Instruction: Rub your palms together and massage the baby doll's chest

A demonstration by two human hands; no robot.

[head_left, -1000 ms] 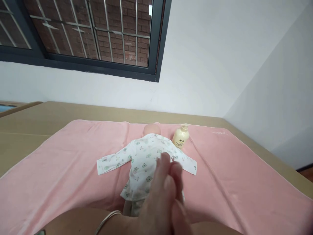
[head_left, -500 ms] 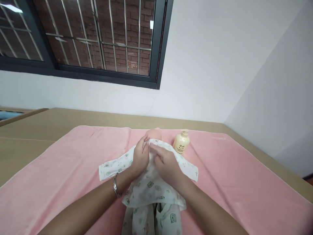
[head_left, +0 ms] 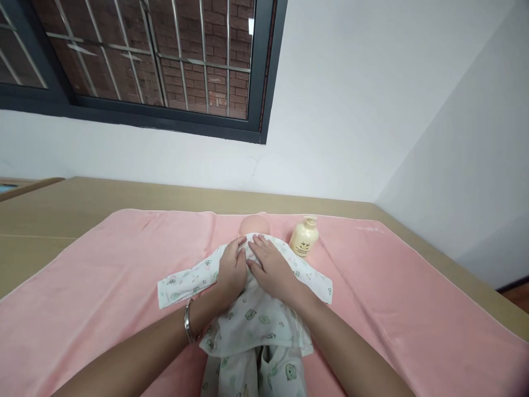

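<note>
A baby doll lies on a pink blanket (head_left: 413, 286), dressed in a white top (head_left: 256, 322) with small green and grey prints and matching trousers (head_left: 285, 375). Its rounded, skin-coloured head (head_left: 254, 225) shows beyond the collar, and the sleeves stretch out to both sides. My left hand (head_left: 232, 270), with a silver bangle (head_left: 188, 322) on its wrist, rests on the left part of the doll's chest. Flat on the upper chest lies my right hand (head_left: 273, 267), fingers extended toward the collar. Neither hand grips anything visible.
A cream pump bottle (head_left: 305, 237) stands on the blanket, right of the doll's head. The blanket covers a tan surface (head_left: 124, 190) that meets a white wall (head_left: 330, 110). Above is a dark-framed window (head_left: 165, 122) with metal bars.
My right hand has gone from a curled, pointing shape to lying flat on the doll's chest. My left hand has lowered slightly onto the top. The view has shifted a little.
</note>
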